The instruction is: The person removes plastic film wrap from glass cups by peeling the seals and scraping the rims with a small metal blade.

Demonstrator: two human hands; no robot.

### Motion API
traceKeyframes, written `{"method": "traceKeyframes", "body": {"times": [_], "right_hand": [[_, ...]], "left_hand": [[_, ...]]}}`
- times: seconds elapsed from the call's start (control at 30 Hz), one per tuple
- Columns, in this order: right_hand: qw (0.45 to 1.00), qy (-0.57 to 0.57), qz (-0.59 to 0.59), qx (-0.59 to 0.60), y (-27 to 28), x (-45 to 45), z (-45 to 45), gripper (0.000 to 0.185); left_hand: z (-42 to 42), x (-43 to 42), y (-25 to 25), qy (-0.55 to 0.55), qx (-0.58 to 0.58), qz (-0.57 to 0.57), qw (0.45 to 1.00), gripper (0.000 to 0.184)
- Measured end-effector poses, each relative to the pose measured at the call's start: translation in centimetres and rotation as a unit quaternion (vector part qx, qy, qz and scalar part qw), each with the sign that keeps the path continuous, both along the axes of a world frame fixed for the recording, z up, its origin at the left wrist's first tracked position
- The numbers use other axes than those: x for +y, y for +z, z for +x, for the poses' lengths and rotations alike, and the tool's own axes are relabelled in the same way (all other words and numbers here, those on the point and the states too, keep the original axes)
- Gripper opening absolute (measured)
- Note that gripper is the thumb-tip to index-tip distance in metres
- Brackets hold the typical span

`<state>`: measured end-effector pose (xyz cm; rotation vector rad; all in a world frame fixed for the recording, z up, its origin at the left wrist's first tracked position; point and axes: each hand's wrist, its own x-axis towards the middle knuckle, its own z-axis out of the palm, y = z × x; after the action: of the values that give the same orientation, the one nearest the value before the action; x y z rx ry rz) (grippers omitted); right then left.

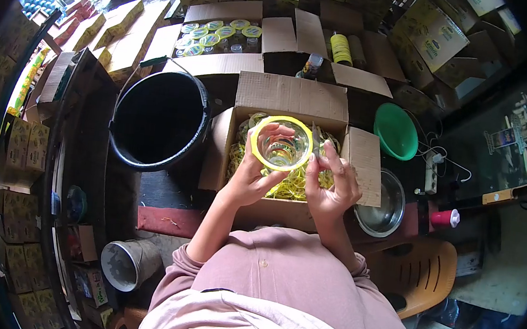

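One yellow-rimmed clear cup, mouth toward camera, in curled left hand; beside rim, thin strip in pinched right hand.

A jar is above a carton, a bucket left, a basin and bowl right.

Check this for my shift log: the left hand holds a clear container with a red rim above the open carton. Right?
Not quite: the rim is yellow, not red, as the head view shows. The left hand does hold the clear container above the open carton.
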<state>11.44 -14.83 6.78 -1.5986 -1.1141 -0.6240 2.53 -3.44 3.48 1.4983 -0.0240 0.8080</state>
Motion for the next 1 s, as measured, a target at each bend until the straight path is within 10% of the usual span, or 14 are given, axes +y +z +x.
{"method": "traceKeyframes", "body": {"times": [1.0], "right_hand": [[1.0,0.011,-0.002,-0.015,0.2,-0.1,0.7,0.052]], "left_hand": [[-0.7,0.4,1.1,0.053,0.067,0.17,0.982,0.076]]}}
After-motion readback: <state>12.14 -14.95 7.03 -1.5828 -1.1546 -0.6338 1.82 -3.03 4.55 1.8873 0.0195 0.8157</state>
